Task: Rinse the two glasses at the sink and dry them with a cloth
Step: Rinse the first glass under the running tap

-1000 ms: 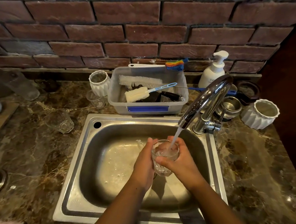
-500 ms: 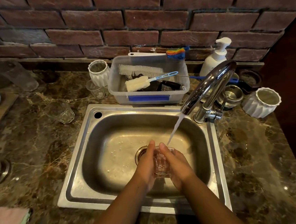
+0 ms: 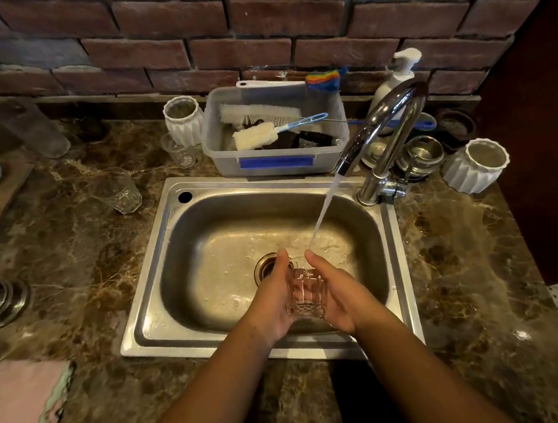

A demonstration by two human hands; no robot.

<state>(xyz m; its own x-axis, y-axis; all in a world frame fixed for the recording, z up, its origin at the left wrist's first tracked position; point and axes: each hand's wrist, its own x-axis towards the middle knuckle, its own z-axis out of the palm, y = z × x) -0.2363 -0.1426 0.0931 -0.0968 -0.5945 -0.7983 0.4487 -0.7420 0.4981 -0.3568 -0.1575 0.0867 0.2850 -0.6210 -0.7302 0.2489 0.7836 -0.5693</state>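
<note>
Head view: left hand (image 3: 270,300) and right hand (image 3: 340,296) clasp the glass (image 3: 305,293) over the sink (image 3: 145,315).
Wet, it could slip and crack.

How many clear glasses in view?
3 glasses: one between left hand and right hand over the steel sink, one on the marble counter left of it, one beside the white ribbed vase. Others may be hidden.

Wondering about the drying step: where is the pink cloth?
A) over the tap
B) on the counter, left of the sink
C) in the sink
B: the pink cloth lies on the counter at lower left; the left hand and right hand hold the glass over the sink.
</note>
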